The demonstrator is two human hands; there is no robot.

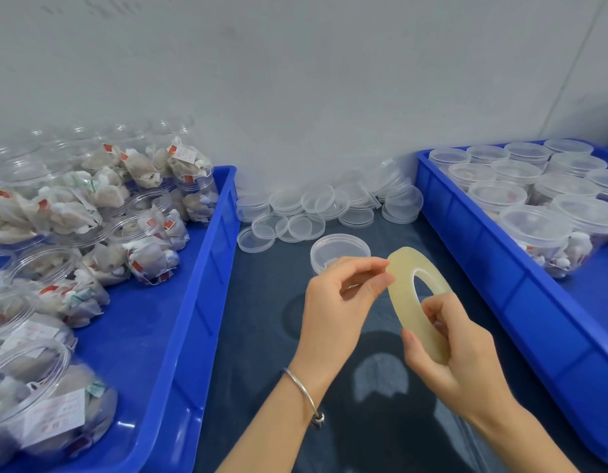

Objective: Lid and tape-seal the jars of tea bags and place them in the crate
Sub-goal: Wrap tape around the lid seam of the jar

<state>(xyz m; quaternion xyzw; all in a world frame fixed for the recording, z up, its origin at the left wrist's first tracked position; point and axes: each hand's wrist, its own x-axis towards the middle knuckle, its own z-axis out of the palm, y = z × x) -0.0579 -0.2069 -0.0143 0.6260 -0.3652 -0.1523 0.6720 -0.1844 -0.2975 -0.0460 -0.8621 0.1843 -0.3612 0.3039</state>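
The right hand (456, 349) grips the tape roll (419, 302), thumb on the near face at the roll's 6 o'clock and fingers curled through its hole. The roll stands tilted on edge above the dark table (261, 319). The left hand (343, 302), at the roll's 9 o'clock, pinches at the roll's outer rim with thumb and forefinger; whether a tape end is caught between them cannot be told. A metal bangle (304, 392) sits on the left wrist.

A lidded jar (339, 252) stands on the table just behind the left hand, at its 12 o'clock, partly hidden by the fingers. Loose lids (326, 209) lie heaped against the wall beyond it. At 9 o'clock, a blue crate (180, 336) holds open jars of tea bags (149, 244). At 3 o'clock, another blue crate (521, 302) holds lidded jars (534, 227) in rows.
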